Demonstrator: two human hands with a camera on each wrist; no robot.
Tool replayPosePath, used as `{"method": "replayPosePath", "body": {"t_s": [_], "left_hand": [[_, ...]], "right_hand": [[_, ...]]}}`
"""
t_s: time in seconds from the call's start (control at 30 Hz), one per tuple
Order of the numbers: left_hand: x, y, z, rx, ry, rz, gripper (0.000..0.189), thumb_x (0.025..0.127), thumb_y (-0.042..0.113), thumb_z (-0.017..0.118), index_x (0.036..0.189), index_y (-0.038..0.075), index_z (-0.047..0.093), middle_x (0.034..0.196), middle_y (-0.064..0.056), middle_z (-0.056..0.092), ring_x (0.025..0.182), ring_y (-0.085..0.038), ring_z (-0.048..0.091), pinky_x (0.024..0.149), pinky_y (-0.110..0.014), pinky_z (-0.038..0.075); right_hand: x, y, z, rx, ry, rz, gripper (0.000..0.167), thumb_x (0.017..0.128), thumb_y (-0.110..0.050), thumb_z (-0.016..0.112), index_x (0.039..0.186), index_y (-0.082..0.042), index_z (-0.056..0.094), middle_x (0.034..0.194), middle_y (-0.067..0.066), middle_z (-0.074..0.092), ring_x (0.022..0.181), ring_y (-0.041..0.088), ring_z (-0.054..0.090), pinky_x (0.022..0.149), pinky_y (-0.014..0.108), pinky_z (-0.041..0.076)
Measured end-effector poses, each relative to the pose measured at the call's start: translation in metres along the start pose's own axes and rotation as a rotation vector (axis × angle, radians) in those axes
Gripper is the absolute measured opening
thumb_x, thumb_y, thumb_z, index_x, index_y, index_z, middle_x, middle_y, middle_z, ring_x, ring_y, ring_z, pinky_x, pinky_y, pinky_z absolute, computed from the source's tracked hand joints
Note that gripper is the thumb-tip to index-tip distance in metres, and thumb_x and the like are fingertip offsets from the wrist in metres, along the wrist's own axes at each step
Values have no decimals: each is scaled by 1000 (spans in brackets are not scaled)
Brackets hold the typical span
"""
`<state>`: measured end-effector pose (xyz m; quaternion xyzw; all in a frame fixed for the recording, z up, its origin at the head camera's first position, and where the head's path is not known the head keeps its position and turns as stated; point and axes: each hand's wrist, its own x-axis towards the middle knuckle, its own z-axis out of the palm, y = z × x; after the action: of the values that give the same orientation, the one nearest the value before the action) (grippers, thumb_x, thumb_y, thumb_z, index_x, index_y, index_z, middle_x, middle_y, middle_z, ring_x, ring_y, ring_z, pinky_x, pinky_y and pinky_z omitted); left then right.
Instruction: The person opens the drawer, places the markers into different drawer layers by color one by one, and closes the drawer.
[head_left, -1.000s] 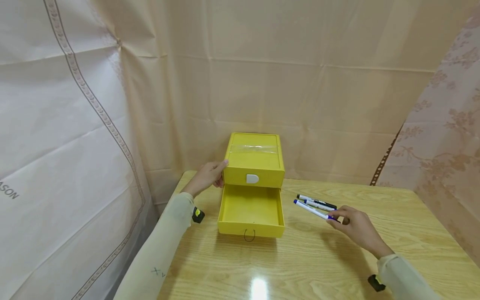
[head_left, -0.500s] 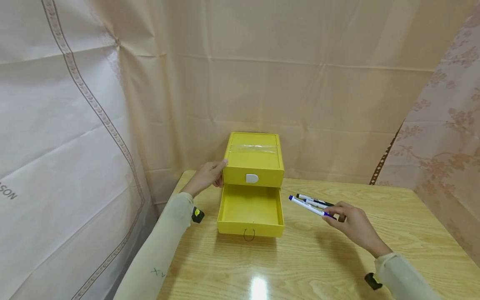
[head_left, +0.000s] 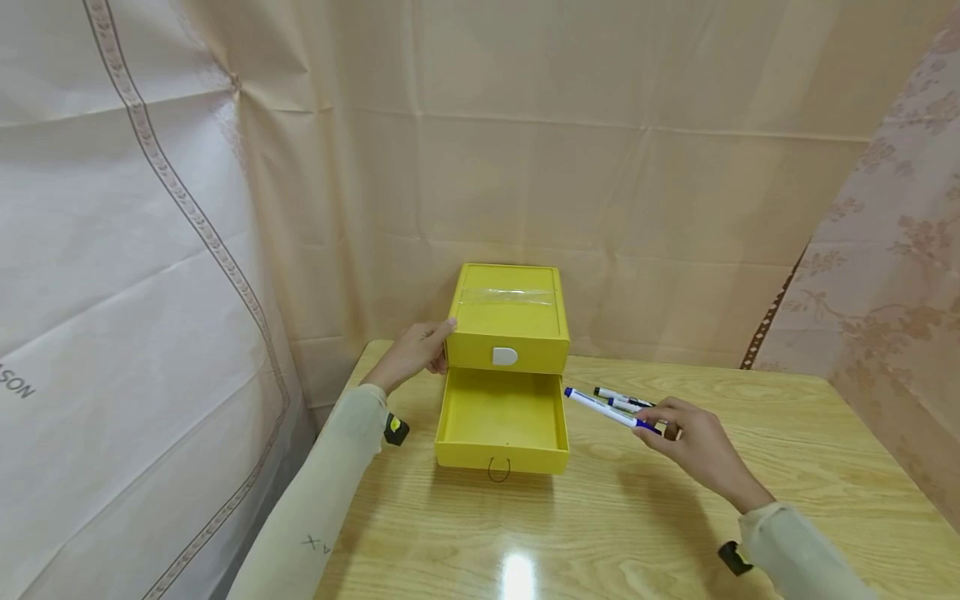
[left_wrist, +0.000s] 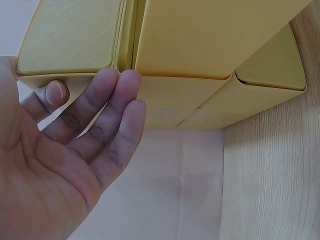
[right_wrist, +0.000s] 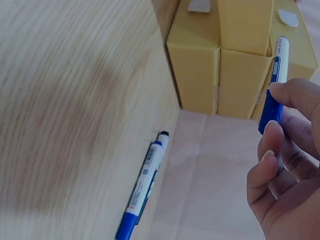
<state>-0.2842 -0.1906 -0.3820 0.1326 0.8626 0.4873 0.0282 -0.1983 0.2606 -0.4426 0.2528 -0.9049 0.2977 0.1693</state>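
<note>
Marker: right hand is pinching its cap; left hand is touching cabinet, fingers loose; drawer is standing open, nine o'clock; level carrying seeming wise.

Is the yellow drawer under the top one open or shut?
Open: the yellow drawer juts forward past the top drawer, and the head view looks down onto its bare floor.

Right grip pinches a blue-and-white marker, blue end held, white end pointing away. Behind it: yellow drawer unit, middle drawer standing out, white tabs on the fronts either side. On the wood-grain table, a blue-ended marker partly hides a black-ended marker. Pale cloth beyond.
</note>
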Motion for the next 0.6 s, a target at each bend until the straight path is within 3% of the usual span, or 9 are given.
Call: {"method": "replayPosePath", "body": {"t_s": [0.3,0.6], "left_hand": [[-1,1,0,2,-1,-9,72,102,70,40,86,6,67,82,-18,68,75,-30,69,74,-42,60],[0,0,0,-3,-6,-14,71,102,70,41,87,6,67,82,-17,68,81,-37,70,76,-43,60]], "right_hand": [[10,-19,4,58,-22,-5,16,88,-14,84,103,-18,80,91,-12,65,61,4,48,47,24,41],[19,-31,13,114,-59,1,18,87,-13,84,104,-18,80,93,-11,65,61,6,50,47,24,43]]}}
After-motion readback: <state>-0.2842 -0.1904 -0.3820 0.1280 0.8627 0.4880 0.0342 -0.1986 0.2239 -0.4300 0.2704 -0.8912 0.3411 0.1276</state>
